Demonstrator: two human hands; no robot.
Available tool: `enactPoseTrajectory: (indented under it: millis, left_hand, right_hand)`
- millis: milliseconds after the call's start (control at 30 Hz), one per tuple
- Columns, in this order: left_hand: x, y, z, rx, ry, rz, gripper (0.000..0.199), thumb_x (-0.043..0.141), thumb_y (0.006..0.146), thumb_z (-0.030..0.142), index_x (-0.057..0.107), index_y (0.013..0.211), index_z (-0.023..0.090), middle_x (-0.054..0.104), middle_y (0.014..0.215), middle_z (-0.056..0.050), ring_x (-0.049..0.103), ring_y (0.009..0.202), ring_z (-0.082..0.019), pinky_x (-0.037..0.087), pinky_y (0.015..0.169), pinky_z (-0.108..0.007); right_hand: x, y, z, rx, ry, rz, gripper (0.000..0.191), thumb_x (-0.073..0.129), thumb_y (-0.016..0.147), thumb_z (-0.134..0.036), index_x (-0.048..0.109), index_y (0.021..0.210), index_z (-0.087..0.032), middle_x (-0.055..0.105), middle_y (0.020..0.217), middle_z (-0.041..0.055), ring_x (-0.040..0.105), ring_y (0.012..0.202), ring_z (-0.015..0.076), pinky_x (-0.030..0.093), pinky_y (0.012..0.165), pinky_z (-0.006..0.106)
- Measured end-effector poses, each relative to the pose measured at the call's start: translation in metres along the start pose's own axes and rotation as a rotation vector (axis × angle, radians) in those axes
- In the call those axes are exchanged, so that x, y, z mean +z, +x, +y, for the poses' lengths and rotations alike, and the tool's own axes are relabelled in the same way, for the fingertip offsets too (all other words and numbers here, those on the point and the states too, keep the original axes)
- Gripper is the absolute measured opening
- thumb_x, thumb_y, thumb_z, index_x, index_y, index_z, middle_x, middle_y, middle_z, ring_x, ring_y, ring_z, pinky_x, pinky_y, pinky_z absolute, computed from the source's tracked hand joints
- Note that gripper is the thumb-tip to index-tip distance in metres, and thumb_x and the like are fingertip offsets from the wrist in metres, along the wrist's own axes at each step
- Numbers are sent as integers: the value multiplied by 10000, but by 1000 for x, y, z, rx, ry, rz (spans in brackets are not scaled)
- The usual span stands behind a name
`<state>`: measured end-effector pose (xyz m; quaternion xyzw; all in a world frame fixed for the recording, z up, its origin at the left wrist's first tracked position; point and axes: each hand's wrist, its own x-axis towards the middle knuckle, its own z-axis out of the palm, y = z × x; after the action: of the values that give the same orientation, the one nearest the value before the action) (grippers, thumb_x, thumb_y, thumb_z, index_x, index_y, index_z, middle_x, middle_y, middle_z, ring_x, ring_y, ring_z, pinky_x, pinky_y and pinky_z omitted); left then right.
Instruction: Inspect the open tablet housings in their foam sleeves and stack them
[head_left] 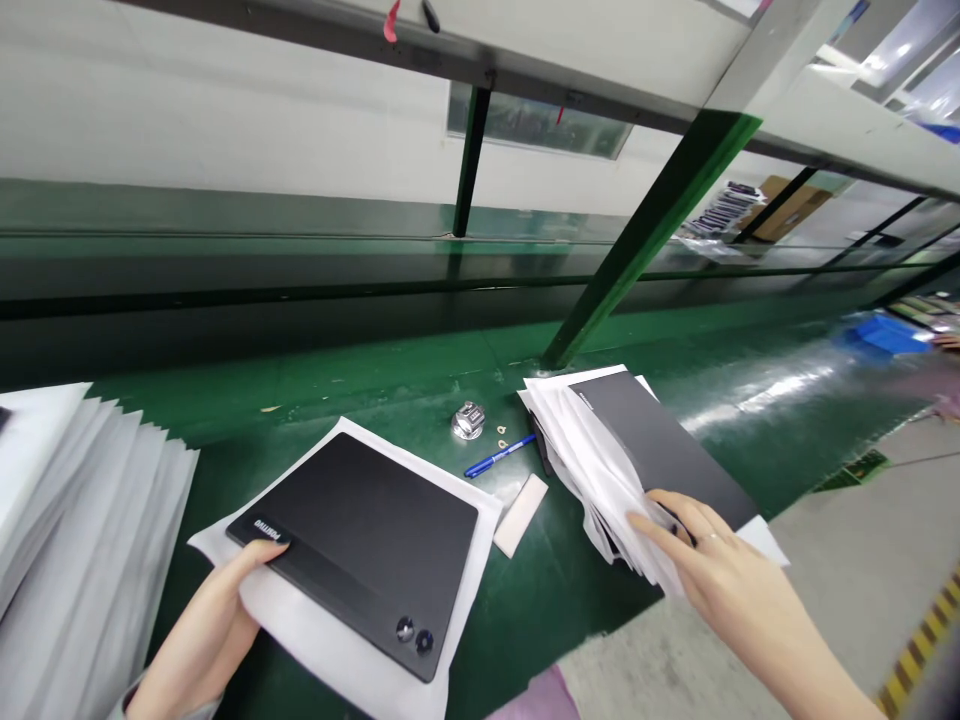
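Tablets (pixel 352 530) rest on a green-topped workbench (pixel 315 370).

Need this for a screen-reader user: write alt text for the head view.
Two bare hands handle dark tablets on a green workbench. The left hand holds a dark tablet lying on a white sheet; the right hand holds white sheets around a second dark tablet. A blue pen lies between them.
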<state>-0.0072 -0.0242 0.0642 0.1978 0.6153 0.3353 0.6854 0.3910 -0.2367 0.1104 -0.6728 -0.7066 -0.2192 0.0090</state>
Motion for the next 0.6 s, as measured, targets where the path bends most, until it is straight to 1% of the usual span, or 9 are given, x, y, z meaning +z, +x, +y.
enactPoseTrajectory:
  millis: [33, 100, 167, 267, 333, 400, 467, 500, 600]
  left_hand:
    - [2, -3, 2, -7, -2, 4, 366, 664, 763, 139, 704, 1117, 224, 793, 910, -25, 747, 822, -273, 640, 679, -327]
    - [5, -6, 4, -20, -3, 9, 410, 635, 788, 127, 683, 1181, 235, 791, 958, -18, 746, 853, -265, 639, 685, -311]
    - [5, -6, 5, -23, -1, 6, 438, 624, 800, 128, 664, 1222, 240, 786, 1008, -20, 745, 869, -261, 639, 688, -304]
    - [3, -4, 4, -21, 5, -24, 470, 636, 803, 146, 641, 1263, 242, 776, 1055, -33, 742, 896, -270, 641, 722, -320]
    - [1, -4, 3, -27, 9, -42, 481, 644, 802, 150, 633, 1275, 237, 772, 1073, -41, 740, 914, -276, 639, 752, -334]
    - [2, -5, 4, -25, 4, -43, 484, 645, 798, 146, 633, 1274, 235, 772, 1072, -41, 740, 918, -276, 636, 767, -338]
    - [5, -7, 6, -24, -8, -39, 489, 646, 792, 139, 633, 1272, 233, 774, 1067, -39, 740, 918, -277, 634, 768, -336]
    - [6, -9, 7, -30, -13, -32, 489, 643, 790, 130, 635, 1269, 228, 775, 1065, -41, 741, 915, -278, 634, 763, -336]
    - [11, -12, 10, -53, -21, -11, 473, 630, 786, 110, 643, 1248, 208, 775, 1062, -50, 742, 905, -280, 636, 726, -328]
  right_hand:
    - [2, -1, -3, 1, 6, -4, 382, 335, 893, -68, 668, 1025, -198, 685, 1063, 145, 712, 880, 248, 498, 430, 241]
    - [3, -4, -6, 15, 20, -21, 312, 373, 948, -182, 662, 1066, -177, 653, 1150, 176, 701, 926, 282, 572, 566, 323]
    - [4, -9, -6, 5, 11, -36, 322, 391, 970, -276, 643, 1133, -160, 609, 1238, 205, 687, 973, 316, 587, 675, 398]
    - [7, -18, -4, -37, -32, -11, 327, 369, 985, -258, 648, 1116, -147, 604, 1252, 228, 670, 1041, 339, 577, 723, 413]
    - [10, -23, -1, -50, -40, 15, 327, 344, 987, -194, 669, 1012, -160, 646, 1206, 212, 690, 1017, 317, 575, 706, 373]
    - [9, -26, 3, -29, -13, 35, 333, 338, 989, -173, 667, 941, -174, 687, 1167, 185, 737, 836, 259, 568, 592, 312]
    - [4, -27, 10, 27, 45, 60, 296, 363, 996, -214, 654, 953, -182, 717, 1134, 161, 734, 653, 212, 543, 475, 280]
    - [0, -26, 13, 63, 84, 79, 269, 385, 997, -247, 645, 965, -186, 728, 1109, 153, 729, 618, 206, 544, 457, 275]
    - [-15, -22, 29, 203, 197, 157, 226, 453, 982, -346, 620, 909, -212, 737, 1017, 133, 738, 707, 232, 595, 515, 275]
